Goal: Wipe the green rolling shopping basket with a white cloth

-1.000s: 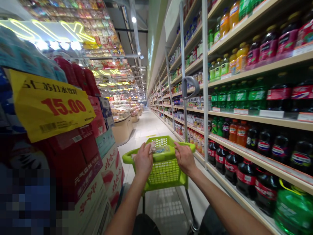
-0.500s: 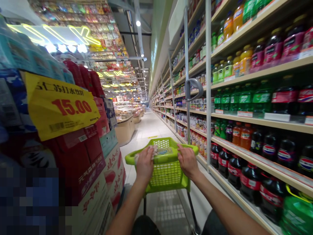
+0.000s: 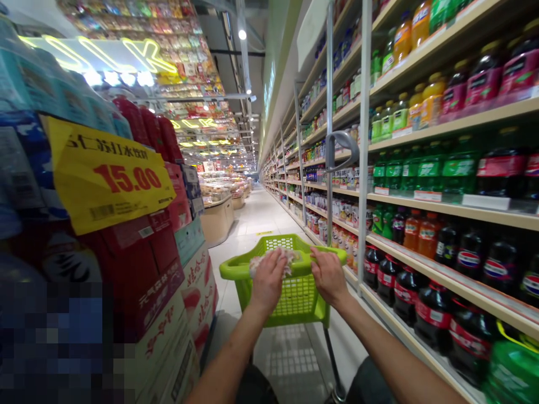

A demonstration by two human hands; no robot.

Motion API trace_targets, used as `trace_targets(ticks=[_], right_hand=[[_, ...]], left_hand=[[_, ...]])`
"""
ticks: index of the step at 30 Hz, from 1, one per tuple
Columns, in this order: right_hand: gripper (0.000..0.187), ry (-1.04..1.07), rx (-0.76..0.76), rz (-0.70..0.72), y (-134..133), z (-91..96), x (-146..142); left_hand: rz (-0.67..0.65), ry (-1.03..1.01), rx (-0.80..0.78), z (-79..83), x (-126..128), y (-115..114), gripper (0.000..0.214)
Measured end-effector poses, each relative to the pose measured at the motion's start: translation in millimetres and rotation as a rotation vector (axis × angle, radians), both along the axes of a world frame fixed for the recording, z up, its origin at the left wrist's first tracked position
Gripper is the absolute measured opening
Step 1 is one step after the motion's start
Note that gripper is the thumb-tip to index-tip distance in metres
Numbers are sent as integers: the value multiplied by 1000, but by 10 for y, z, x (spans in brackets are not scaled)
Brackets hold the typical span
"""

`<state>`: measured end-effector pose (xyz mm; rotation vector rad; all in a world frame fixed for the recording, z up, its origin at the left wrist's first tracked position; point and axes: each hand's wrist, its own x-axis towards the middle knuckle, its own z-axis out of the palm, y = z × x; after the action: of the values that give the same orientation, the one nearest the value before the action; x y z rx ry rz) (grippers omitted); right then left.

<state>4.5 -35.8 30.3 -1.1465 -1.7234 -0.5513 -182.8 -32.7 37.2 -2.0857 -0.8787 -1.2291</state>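
Observation:
In front of me stands a green shopping cart (image 3: 286, 322) with a mesh basket and a thick handle bar. My left hand (image 3: 268, 280) presses a crumpled whitish cloth or tissue (image 3: 257, 264) against the middle of the bar, covering the label there. The fingers of that hand curl over the cloth. My right hand (image 3: 329, 274) is wrapped round the right part of the handle, its fingertips on top. Most of the basket's inside is hidden from this angle.
Drink shelves (image 3: 455, 207) full of bottles line the right side, with a grey ladder handle (image 3: 341, 151) on a pole. Stacked drink cartons (image 3: 130, 280) with a yellow price sign (image 3: 113, 174) rise close on the left. The pale aisle floor (image 3: 261, 207) runs ahead past display bins (image 3: 217, 221).
My left hand has slid the cloth rightward along the handle, from left of the label onto it. My right hand keeps its place on the bar. The view has shifted slightly.

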Motion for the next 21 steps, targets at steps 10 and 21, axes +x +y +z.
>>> trace_targets(ticks=[10, 21], right_hand=[[38, 110, 36, 34, -13, -13, -115], [40, 57, 19, 58, -37, -3, -98]], left_hand=[[30, -74, -119, 135, 506, -33, 27], [227, -249, -123, 85, -418, 34, 33]])
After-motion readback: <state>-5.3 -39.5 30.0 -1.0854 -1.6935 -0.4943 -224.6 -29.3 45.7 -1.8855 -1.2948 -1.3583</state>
